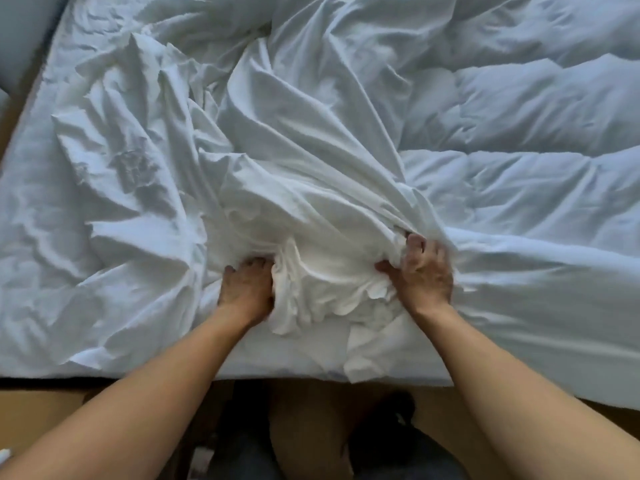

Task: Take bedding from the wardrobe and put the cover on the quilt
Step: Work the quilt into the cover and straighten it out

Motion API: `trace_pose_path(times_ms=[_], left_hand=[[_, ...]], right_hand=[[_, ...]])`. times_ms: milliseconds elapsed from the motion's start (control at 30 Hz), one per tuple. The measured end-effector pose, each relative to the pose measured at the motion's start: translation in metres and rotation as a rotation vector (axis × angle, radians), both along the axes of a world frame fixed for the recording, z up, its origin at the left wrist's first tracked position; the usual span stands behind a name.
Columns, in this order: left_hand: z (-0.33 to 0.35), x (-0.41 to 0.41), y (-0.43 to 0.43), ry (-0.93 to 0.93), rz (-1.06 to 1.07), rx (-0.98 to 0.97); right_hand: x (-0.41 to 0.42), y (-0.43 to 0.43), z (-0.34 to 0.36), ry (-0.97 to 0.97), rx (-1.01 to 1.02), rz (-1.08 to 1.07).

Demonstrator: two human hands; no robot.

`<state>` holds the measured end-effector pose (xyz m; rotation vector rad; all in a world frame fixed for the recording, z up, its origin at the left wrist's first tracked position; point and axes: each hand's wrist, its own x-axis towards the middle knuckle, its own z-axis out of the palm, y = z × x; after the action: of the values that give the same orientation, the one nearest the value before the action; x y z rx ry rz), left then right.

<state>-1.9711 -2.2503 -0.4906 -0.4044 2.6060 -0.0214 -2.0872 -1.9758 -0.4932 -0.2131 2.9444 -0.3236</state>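
Observation:
A white quilt cover (pixel 294 140) lies crumpled across the middle and left of the bed, bunched into thick folds near the front edge. To the right, the puffy white quilt (pixel 526 109) with stitched channels shows uncovered. My left hand (pixel 247 289) grips a bunched fold of the cover, its fingers buried in the cloth. About a hand's width to the right, my right hand (pixel 424 271) grips another gathered fold where the cover meets the quilt. Between the two hands the cloth is heaped in a wad.
The bed's front edge (pixel 138 374) runs across the lower frame, with brown floor (pixel 38 417) below it. My legs and dark clothing (pixel 311 438) stand close against the bed. A pale wall or headboard (pixel 20 32) shows at the top left.

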Motion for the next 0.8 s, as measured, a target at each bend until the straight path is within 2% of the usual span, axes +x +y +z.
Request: trace_pose_path(times_ms=[67, 167, 300, 367, 433, 500, 567, 633, 667, 700, 767, 800], left_hand=[[0.007, 0.011, -0.011, 0.015, -0.008, 0.014], [0.023, 0.017, -0.023, 0.045, 0.07, 0.059], [0.043, 0.011, -0.022, 0.042, 0.134, 0.062], [0.046, 0.006, -0.018, 0.028, 0.193, 0.068], [0.051, 0.002, -0.003, -0.082, 0.196, 0.008], [0.058, 0.001, 0.016, -0.195, 0.143, -0.097], [0.073, 0.0, 0.037, -0.105, 0.12, -0.117], [0.085, -0.004, 0.067, 0.134, -0.024, -0.043], [0.086, -0.009, 0.085, 0.226, -0.122, 0.013], [0.082, -0.016, 0.102, 0.271, -0.216, 0.053], [0.067, -0.032, 0.126, 0.228, -0.261, 0.049], [0.057, -0.038, 0.132, 0.178, -0.218, 0.017]], right_hand=[[-0.009, 0.012, 0.003, 0.029, -0.138, 0.147], [-0.028, 0.052, 0.009, 0.219, -0.226, 0.324], [-0.059, 0.113, 0.008, 0.348, -0.232, 0.314], [-0.07, 0.127, 0.005, 0.323, -0.195, 0.256], [-0.065, 0.12, 0.001, 0.256, -0.128, 0.159], [-0.044, 0.104, -0.001, 0.302, -0.124, 0.108], [-0.012, 0.092, 0.001, 0.497, -0.23, 0.071], [0.024, 0.091, 0.002, 0.648, -0.394, -0.042], [0.039, 0.096, -0.001, 0.632, -0.468, -0.167], [0.05, 0.102, -0.004, 0.527, -0.534, -0.365], [0.064, 0.105, -0.011, 0.055, -0.647, -0.826], [0.067, 0.099, -0.013, -0.196, -0.707, -0.934]])
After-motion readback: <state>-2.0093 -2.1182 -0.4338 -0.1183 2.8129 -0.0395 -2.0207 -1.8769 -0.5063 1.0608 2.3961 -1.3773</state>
